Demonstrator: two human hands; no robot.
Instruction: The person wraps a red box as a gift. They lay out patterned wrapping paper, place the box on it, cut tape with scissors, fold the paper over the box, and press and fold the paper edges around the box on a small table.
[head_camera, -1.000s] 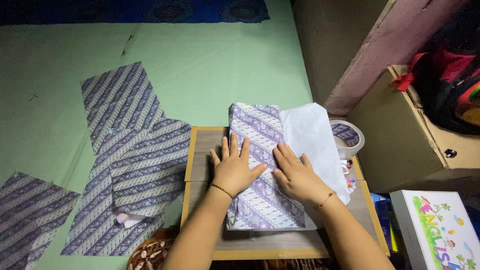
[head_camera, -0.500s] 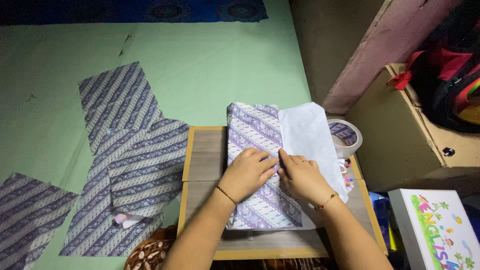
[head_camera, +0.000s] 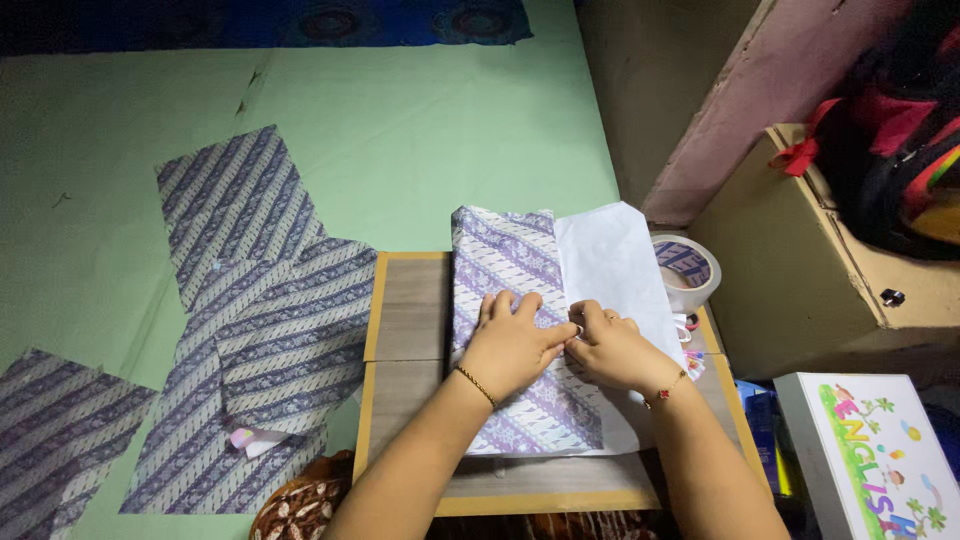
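Both forearms are bare, with no sleeves showing up to the bottom edge of the head view. The left hand (head_camera: 512, 345) has a thin gold-coloured chain bracelet at the wrist. The right hand (head_camera: 615, 350) has a fine cord bracelet at the wrist, carrying small red beads. Some fingernails on the right hand look glossy; their colour cannot be made out.

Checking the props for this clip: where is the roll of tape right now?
In the head view the roll of tape sits at the right edge of the small wooden table, just beside the white paper, beyond the right hand.
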